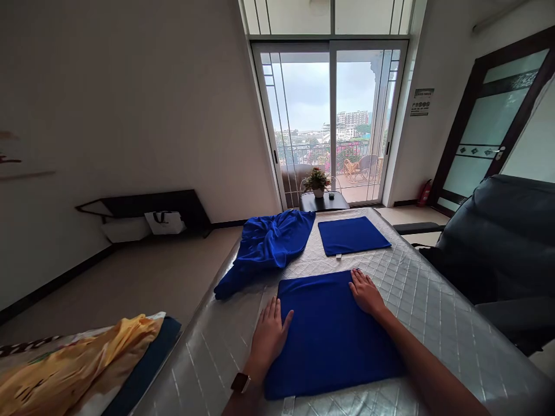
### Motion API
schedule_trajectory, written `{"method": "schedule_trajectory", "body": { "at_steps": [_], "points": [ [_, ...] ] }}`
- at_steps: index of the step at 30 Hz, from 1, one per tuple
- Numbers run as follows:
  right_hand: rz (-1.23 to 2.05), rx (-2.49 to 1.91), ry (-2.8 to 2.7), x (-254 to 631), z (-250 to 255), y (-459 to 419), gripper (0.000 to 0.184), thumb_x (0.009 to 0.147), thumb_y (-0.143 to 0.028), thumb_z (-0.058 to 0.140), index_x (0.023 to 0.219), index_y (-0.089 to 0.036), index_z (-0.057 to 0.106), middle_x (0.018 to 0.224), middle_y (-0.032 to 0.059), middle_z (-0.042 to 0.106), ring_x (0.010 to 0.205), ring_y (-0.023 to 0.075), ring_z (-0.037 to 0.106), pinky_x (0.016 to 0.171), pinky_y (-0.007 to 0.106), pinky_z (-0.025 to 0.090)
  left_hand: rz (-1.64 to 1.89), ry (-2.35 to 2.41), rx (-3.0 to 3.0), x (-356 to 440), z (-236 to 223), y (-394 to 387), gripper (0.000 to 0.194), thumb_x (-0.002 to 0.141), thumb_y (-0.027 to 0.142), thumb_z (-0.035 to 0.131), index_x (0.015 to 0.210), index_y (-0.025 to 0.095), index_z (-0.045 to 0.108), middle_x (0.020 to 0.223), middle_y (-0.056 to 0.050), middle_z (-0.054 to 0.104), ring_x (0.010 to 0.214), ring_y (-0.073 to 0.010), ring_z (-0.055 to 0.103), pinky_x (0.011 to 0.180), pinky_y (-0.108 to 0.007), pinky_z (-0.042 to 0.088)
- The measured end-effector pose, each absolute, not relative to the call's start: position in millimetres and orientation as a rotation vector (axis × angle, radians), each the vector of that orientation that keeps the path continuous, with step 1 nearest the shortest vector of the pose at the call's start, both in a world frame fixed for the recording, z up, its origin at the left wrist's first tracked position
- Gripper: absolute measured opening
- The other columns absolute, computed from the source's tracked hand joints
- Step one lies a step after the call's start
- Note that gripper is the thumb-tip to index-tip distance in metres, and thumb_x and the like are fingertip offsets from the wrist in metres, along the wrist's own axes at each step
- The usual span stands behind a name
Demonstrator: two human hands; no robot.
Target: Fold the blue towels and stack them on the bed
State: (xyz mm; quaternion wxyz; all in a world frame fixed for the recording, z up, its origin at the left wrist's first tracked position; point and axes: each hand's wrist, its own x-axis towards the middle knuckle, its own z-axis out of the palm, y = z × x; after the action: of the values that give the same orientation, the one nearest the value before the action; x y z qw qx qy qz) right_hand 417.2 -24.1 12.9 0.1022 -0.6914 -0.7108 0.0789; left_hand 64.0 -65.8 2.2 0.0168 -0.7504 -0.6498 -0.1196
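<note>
A person's two bare hands lay palm down on a flat blue cloth, which was spread on a quilted silver mattress close to the wearer. The left hand was open at the cloth's left edge, fingers extended and thumb out over the fabric; a watch sat on that wrist. The right hand was open too, its fingers resting at the far right corner. Neither hand gripped anything.

Beyond the near cloth lay a smaller-looking flat blue cloth, with a white tag at its near edge. To its left a crumpled blue cloth sprawled in loose folds, reaching the mattress's left edge.

The likeliest trouble was a shift out of square: if one palm pressed and dragged harder than the other, the near cloth could skew or pucker between them, and the cover looked slick enough to let it slide. The right forearm crossed above the cloth's right side—a low sweep of it might rumple that edge. The watch could also snag the fabric if the left wrist dropped. The crumpled cloth seemed most at risk of slipping—its lower end lay right by the side, where a tug or its own weight might carry it over.
</note>
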Motion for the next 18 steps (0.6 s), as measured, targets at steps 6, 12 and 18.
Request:
{"method": "schedule_trajectory", "body": {
  "at_steps": [6, 12, 18],
  "points": [
    [0.227, -2.026, -2.113, 419.9, 9.4, -23.8, 0.065, 0.105, -0.040, 0.019, 0.162, -0.009, 0.027, 0.169, 0.0074, 0.021, 0.157, 0.0187, 0.014, 0.126, 0.038, 0.009, -0.515, -1.750, -2.414, 174.1, 23.5, -35.9, 0.065, 0.105, 0.050, 0.030, 0.149, 0.007, 0.050, 0.155, -0.021, 0.049, 0.147, -0.0337, 0.042, 0.120, -0.052, 0.037],
    [0.203, -2.005, -2.187, 425.6, 6.7, -22.0, 0.062, 0.103, -0.029, 0.022, 0.162, -0.011, 0.027, 0.170, 0.0058, 0.017, 0.158, 0.0189, 0.010, 0.126, 0.038, 0.009, -0.574, -1.556, -2.705, 299.4, 22.3, -14.8, 0.060, 0.107, 0.049, 0.025, 0.153, 0.016, 0.045, 0.157, -0.014, 0.049, 0.149, -0.0277, 0.039, 0.123, -0.051, 0.033],
    [0.242, -2.025, -2.110, 423.5, 10.4, -19.9, 0.065, 0.105, -0.039, 0.019, 0.162, -0.010, 0.026, 0.169, 0.0063, 0.021, 0.157, 0.0190, 0.013, 0.127, 0.038, 0.008, -0.461, -1.755, -2.548, 233.8, 13.5, 2.1, 0.063, 0.105, 0.055, 0.026, 0.153, 0.019, 0.047, 0.160, -0.014, 0.045, 0.151, -0.0286, 0.036, 0.123, -0.051, 0.030]
  ]
}}
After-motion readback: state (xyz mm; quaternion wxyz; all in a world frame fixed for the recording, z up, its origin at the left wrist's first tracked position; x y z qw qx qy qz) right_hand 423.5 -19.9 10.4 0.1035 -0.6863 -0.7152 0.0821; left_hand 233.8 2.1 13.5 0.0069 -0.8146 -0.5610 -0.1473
